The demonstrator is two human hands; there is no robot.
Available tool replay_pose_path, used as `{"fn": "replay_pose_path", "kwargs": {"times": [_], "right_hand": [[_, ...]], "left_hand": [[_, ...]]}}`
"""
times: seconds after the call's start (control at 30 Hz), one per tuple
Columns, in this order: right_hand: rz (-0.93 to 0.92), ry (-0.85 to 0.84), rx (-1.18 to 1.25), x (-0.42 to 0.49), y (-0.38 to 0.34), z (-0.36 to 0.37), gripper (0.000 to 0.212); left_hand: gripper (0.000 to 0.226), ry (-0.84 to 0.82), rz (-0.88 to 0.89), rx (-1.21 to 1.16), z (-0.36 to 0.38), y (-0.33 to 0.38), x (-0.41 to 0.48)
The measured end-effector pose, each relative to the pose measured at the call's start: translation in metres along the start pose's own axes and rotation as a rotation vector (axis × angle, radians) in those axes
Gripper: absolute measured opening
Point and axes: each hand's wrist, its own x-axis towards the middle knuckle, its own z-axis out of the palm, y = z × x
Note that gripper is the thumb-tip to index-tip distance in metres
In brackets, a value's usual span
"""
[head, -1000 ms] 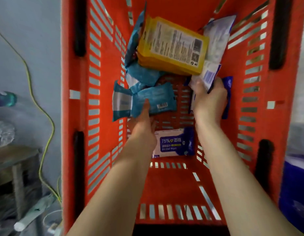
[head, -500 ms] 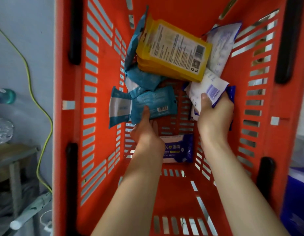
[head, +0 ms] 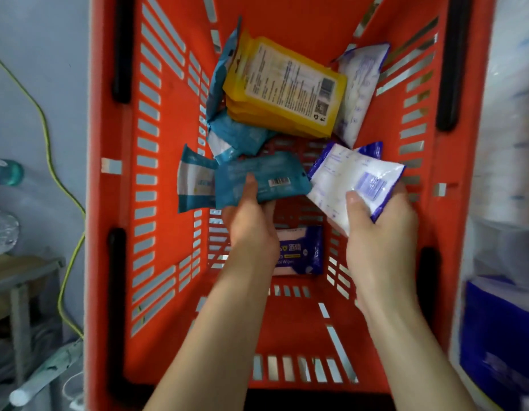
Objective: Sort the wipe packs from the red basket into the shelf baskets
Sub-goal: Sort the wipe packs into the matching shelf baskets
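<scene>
I look down into the red basket (head: 168,292). My left hand (head: 251,223) grips a teal wipe pack (head: 275,179) by its near edge, with a second teal pack (head: 195,182) beside it at its left. My right hand (head: 382,232) holds a white and purple wipe pack (head: 343,176), thumb on top, lifted off the basket floor. A yellow pack (head: 287,87) leans against the far wall, with more teal packs (head: 236,134) to its left and a white pack (head: 358,90) to its right. A dark blue alcohol wipe pack (head: 302,250) lies flat on the floor between my wrists.
A yellow cable (head: 50,143) runs down the grey wall at the left, past a metal stand (head: 20,277) and a bottle (head: 5,173). At the right stand blue and white packages (head: 500,336) on shelving. The near half of the basket floor holds nothing.
Both hands have drawn back toward me and upward with their packs. The white and purple pack has come clear of the pile and tilted flat. The teal pack rose slightly.
</scene>
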Motion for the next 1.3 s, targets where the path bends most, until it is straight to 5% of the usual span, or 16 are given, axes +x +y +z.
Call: {"fn": "replay_pose_path", "kwargs": {"times": [0.13,0.3,0.43,0.53,0.77,0.97,1.2,1.3], "right_hand": [[-0.087,-0.046,-0.005,-0.028,-0.019,-0.030,0.027],[-0.202,-0.012,0.061,-0.061,-0.050,-0.065,0.025],[-0.238,0.068,0.244,-0.087,-0.079,-0.096,0.011],[-0.231,0.088,0.314,-0.115,-0.097,-0.116,0.019],[-0.338,0.048,0.253,-0.226,-0.130,-0.183,0.039],[-0.343,-0.114,0.052,-0.354,-0.133,-0.250,0.040],[-0.239,0.136,0.089,-0.501,-0.118,-0.317,0.070],[-0.198,0.117,0.171,-0.562,-0.098,-0.340,0.058]], "left_hand": [[0.007,-0.183,0.223,0.317,-0.019,0.021,-0.059],[0.018,-0.451,0.406,0.483,-0.037,0.061,-0.118],[0.044,-0.566,0.243,0.325,-0.042,0.086,-0.162],[0.031,-0.654,0.133,0.279,-0.050,0.099,-0.202],[0.053,-0.924,0.175,0.514,-0.111,0.126,-0.292],[0.043,-1.048,0.191,0.773,-0.204,0.154,-0.384],[0.059,-1.265,-0.003,0.948,-0.307,0.130,-0.497],[0.056,-1.334,-0.111,0.964,-0.350,0.108,-0.545]]}}
